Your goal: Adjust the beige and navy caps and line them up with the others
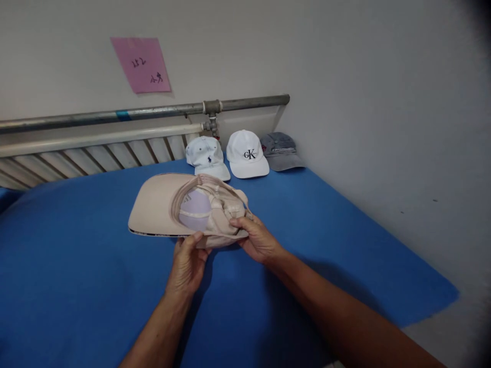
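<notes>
A beige baseball cap (161, 204) is held above the blue surface, its inside turned up toward me and its brim pointing left. My left hand (190, 263) grips the near edge of the crown close to the brim, thumb on the rim and fingers beneath. At the back of the cap, my right hand (255, 237) pinches the edge with the thumb inside the opening. The crown's inner lining shows a pale lilac panel. Most fingers of both hands are hidden under the cap.
Against the wall stand a pale blue cap (205, 153), a white cap (247, 153) and a grey cap (284, 151) in a row. Behind the blue surface (95, 281) run a radiator (95, 158) and a metal pipe (161, 111). Pink paper (141, 66) hangs above.
</notes>
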A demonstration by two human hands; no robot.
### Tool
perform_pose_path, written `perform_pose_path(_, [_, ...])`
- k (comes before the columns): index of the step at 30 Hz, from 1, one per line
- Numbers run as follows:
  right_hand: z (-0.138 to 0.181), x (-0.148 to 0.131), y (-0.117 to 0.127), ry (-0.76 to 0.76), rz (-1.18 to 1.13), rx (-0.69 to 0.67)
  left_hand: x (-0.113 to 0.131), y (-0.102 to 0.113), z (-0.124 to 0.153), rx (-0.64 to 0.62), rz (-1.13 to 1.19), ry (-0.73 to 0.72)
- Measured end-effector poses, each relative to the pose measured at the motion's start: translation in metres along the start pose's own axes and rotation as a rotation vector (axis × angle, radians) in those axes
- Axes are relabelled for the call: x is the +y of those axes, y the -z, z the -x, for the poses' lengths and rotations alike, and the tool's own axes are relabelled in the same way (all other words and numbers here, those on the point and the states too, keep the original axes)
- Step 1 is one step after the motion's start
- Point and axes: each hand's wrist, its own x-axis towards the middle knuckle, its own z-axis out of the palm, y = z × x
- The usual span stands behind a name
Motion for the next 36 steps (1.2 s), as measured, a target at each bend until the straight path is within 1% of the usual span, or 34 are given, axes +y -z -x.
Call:
perform_pose_path(4, [0.002,-0.001,-0.001,0.021,0.001,-0.025,0.003,-0.001,0.001,-0.027,-0.034,-0.033])
perform_pose_path(7, [0.003,-0.001,0.0,0.033,0.004,-0.051,0.005,-0.001,0.001,-0.042,-0.045,-0.03])
perform_pose_path(19, [0.006,0.001,-0.004,0.093,0.048,0.014,0.004,0.0,0.001,-0.012,-0.036,-0.019])
perform_pose_path(23, [0.006,0.005,-0.002,0.135,0.118,0.051,0.003,0.004,0.0,-0.009,0.002,0.042])
perform_pose_path(26, [0.01,0.006,-0.003,0.182,0.185,0.039,0.002,0.005,0.0,-0.05,0.038,0.091])
perform_pose_path(29, [0.019,0.006,-0.007,0.233,0.314,-0.022,0.003,0.006,0.001,-0.112,0.063,0.115])
perform_pose_path(31, [0.026,0.007,-0.01,0.245,0.412,-0.084,0.003,0.007,0.001,-0.129,0.034,0.159])
perform_pose_path(33, [0.03,0.007,-0.011,0.25,0.469,-0.115,0.003,0.007,0.0,-0.133,-0.016,0.212])
perform_pose_path(36, [0.029,0.007,-0.009,0.272,0.425,-0.054,0.002,0.007,-0.002,-0.099,-0.034,0.204])
